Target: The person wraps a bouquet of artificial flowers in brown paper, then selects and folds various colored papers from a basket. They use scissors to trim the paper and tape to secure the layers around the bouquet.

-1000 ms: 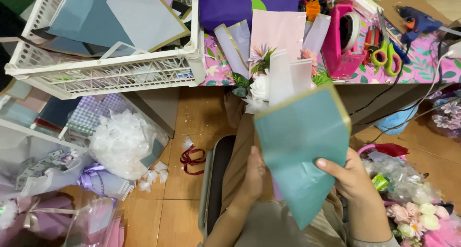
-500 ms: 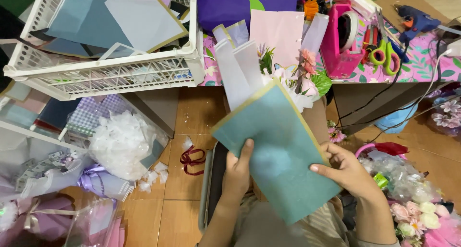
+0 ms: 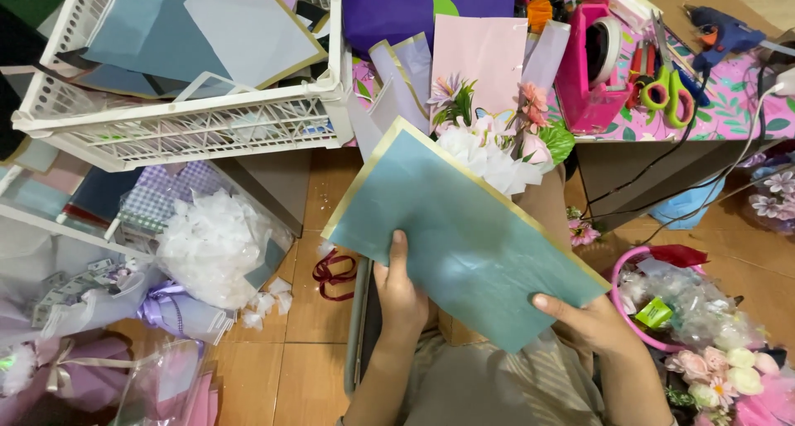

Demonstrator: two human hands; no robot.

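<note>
While tilted, long axis running upper-left to lower-right, the teal gold-edged wrapping sheet [image 3: 464, 240] is pinched by left hand [image 3: 403, 298] and right hand [image 3: 590, 322], right gripping the lower corner.

Floral-clothed table [image 3: 729, 115] bearing pink tape dispenser [image 3: 590, 70], green scissors [image 3: 667, 91], blue glue gun [image 3: 722, 30]; wooden floor [image 3: 290, 368] strewn with white paper scraps [image 3: 263, 303], maroon ribbon [image 3: 334, 270].
</note>
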